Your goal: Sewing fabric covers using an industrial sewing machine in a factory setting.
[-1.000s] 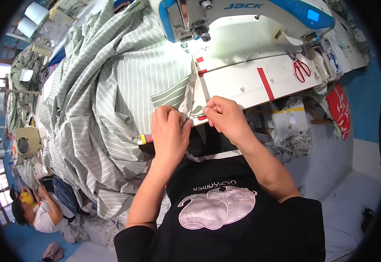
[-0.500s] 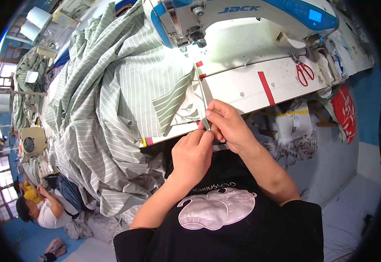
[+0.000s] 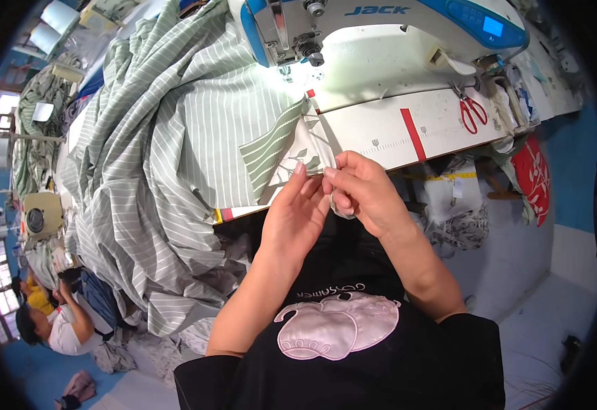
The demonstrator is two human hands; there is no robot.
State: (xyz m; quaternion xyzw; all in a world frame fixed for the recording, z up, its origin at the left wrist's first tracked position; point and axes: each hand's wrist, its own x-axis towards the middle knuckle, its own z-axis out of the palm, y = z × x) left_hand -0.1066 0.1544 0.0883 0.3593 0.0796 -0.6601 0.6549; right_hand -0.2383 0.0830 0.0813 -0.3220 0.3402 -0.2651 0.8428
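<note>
White and marked with red tape strips, the sewing table (image 3: 442, 126) runs across the upper middle of the frame. Just below its near edge, at the centre of the frame, both hands meet on a corner of green-and-white fabric (image 3: 292, 147). The right hand (image 3: 363, 191) is closed, thumb and fingers pinching the folded corner of the cloth. The left hand (image 3: 295, 212) stands beside it, touching it, with straight fingers laid against the same corner from the left; whether it actually clamps the cloth cannot be told. The pinched corner shows a striped face and a pale leaf-print face, and it hangs off the table edge toward the person's black shirt. From there the striped fabric spreads up and left in a big heap (image 3: 155, 171) that covers the left end of the table and spills down toward the floor. Above the hands, at the top of the frame, sits a white and blue sewing machine (image 3: 380, 34). Red-handled scissors (image 3: 473, 113) lie on the table at the upper right, well apart from the hands. Another person (image 3: 59, 321) sits at the lower left.
</note>
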